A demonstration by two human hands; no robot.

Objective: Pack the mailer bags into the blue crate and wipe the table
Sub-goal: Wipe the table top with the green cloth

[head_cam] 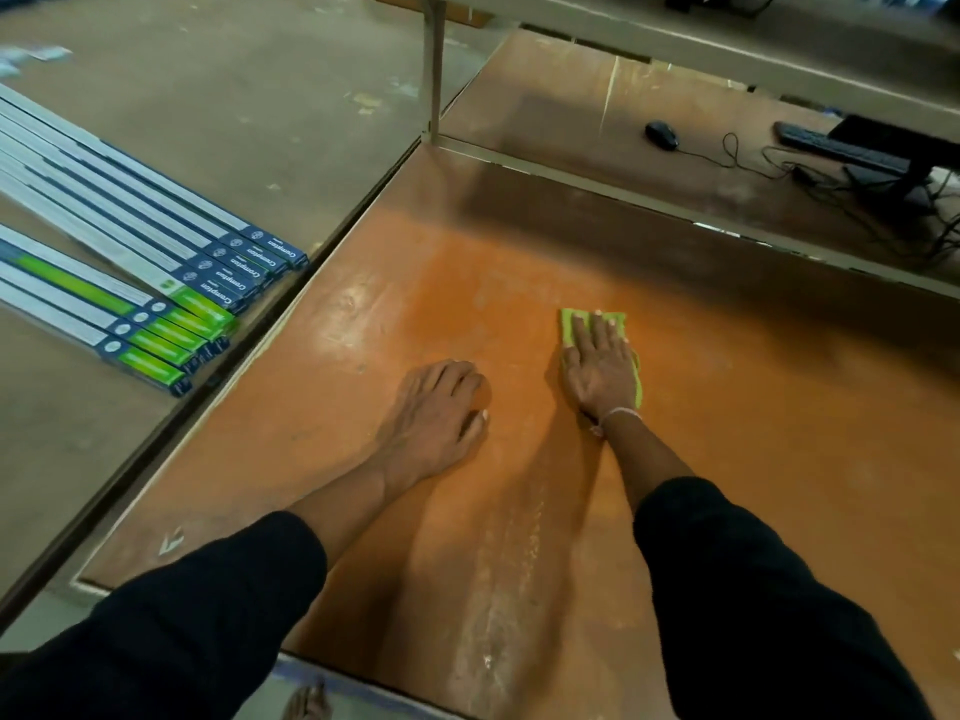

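Black sleeves [197,605] frame the orange table [363,314]. Curled and empty, the left hand [436,413] braces there; the right hand [600,368] presses flat on the green cloth [569,324]. Overlapping strokes suit the dusty streaks. No mailer bags or crate show.

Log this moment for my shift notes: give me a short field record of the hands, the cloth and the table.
right hand: flat, palm down on the green cloth
left hand: resting on the table, fingers curled, holding nothing
table: orange-brown board, pale dusty streaks near the front edge
mailer bags, blue crate: not in view
nearby: long boxes on the floor to the left; mouse and keyboard on the surface behind
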